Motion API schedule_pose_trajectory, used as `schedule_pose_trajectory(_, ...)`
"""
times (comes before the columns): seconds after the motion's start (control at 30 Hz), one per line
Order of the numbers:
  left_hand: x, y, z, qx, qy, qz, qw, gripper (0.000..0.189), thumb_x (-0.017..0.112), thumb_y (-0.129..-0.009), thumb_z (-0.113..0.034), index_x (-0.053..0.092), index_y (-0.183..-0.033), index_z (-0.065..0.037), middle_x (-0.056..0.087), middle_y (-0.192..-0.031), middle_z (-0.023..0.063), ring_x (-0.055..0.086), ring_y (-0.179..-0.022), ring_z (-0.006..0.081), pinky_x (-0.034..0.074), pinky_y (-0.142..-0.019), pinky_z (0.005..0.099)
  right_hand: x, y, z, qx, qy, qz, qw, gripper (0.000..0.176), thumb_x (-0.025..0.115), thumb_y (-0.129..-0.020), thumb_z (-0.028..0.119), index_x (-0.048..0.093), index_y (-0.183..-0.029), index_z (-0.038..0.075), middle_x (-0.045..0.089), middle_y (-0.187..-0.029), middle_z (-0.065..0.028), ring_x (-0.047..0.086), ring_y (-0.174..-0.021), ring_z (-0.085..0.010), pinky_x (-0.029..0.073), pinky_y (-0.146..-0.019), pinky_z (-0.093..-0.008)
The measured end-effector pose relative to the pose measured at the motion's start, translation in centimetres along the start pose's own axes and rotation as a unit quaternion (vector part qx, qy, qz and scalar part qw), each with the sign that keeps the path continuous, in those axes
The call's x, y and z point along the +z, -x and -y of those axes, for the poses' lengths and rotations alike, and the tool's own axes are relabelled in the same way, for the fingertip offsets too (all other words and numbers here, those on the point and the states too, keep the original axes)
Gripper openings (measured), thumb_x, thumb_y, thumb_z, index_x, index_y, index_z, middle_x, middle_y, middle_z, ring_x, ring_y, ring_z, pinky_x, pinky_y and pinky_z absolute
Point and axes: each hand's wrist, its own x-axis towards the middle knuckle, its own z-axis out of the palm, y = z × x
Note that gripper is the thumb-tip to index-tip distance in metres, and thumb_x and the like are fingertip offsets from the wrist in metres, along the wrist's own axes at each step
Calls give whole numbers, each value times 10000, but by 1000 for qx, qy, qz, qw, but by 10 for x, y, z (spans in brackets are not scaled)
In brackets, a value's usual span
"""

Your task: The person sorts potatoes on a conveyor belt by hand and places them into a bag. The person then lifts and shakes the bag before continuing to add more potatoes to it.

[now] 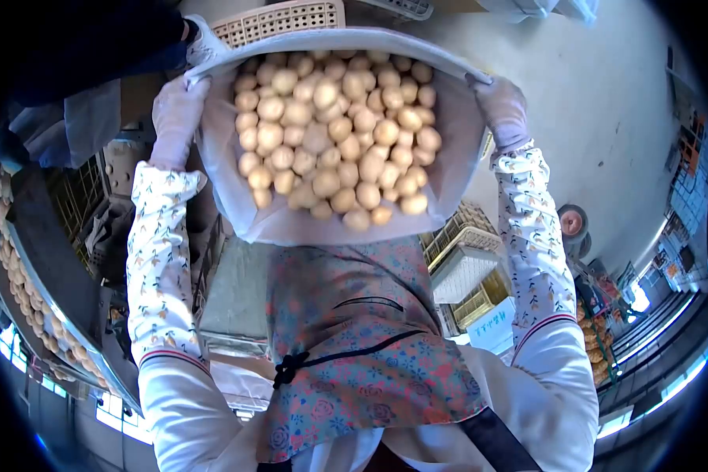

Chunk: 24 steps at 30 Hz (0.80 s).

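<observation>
A large white basket [346, 38] lined with a pale translucent sheet [456, 189] is held up in front of my body. Many round, light-brown items like eggs or small potatoes [338, 130] fill it; which they are I cannot tell. My left hand [179, 110], in a pale glove, grips the rim at the basket's left corner. At the right corner, my gloved right hand [499, 102] is closed around the rim. The fingertips of both hands are partly hidden behind the rim.
Another person's gloved hand [204, 43] is at the basket's upper left. A cream perforated crate [279, 22] lies beyond the basket. Stacked crates [464, 244] stand at lower right, near a wheel [573, 222]. A curved row of round items [35, 303] runs along the left.
</observation>
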Motion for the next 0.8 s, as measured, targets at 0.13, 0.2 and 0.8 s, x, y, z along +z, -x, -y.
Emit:
schedule_pose_trajectory(0.13, 4, -34, -2, -11, -39, 22, 999, 513, 557, -843, -489, 698, -1063, -47, 668, -1088, 216, 623, -1056, 357, 471, -931, 428, 1, -18, 12, 18, 15, 23, 999, 468, 576, -851, 505, 727, -1037, 103, 683, -1020, -201, 647, -994, -385, 501, -876, -430)
schedule_pose_trajectory(0.2, 5, -43, 0, -19, -43, 29, 998, 533, 553, -842, -501, 696, -1072, -42, 665, -1104, 214, 618, -1074, 355, 469, -940, 424, 5, -23, 11, 20, 27, 16, 999, 468, 590, -843, 505, 727, -1041, 104, 684, -1023, -199, 645, -1001, -383, 499, -880, -431)
schedule_pose_trajectory(0.8, 8, -48, 0, -33, -13, 34, 999, 506, 582, -845, -478, 696, -1091, -51, 675, -1076, 221, 636, -1031, 370, 485, -911, 430, 8, -19, 8, 32, -23, -5, 999, 442, 644, -824, 513, 742, -973, 109, 692, -933, -196, 654, -904, -374, 495, -815, -419)
